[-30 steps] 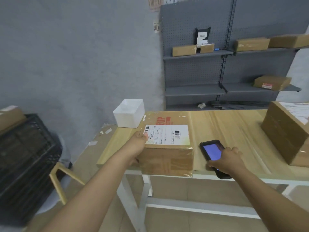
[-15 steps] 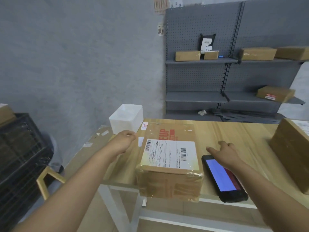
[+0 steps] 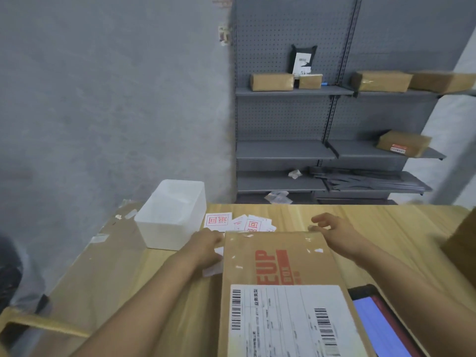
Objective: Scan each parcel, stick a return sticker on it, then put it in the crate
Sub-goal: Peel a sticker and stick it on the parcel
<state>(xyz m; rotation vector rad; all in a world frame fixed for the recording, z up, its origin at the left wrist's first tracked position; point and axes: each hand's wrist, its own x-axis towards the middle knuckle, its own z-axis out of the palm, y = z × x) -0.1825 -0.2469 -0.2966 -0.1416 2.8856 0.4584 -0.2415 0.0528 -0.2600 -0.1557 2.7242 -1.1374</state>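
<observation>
Right now I see the wooden table (image 3: pixel 386 228) filling the lower view, and on it the parcel (image 3: pixel 278 274) lies flat close to me, shipping label up. No return sticker shows on its top, so I judge the sticking step is the one in hand; whether it has been scanned I cannot tell, and the crate is out of view. At the parcel's right edge lies the handheld scanner (image 3: pixel 378 328), screen lit blue, held by nobody. A white plastic tub (image 3: pixel 172 217) stands to the left. Beyond the parcel's far edge the return stickers (image 3: pixel 239 224) lie scattered. My left hand (image 3: pixel 203 247) rests beside the parcel's far left corner over a white slip; I cannot tell whether it pinches anything. My right hand (image 3: pixel 334 230) hovers at the far right corner, fingers loosely spread, holding nothing.
</observation>
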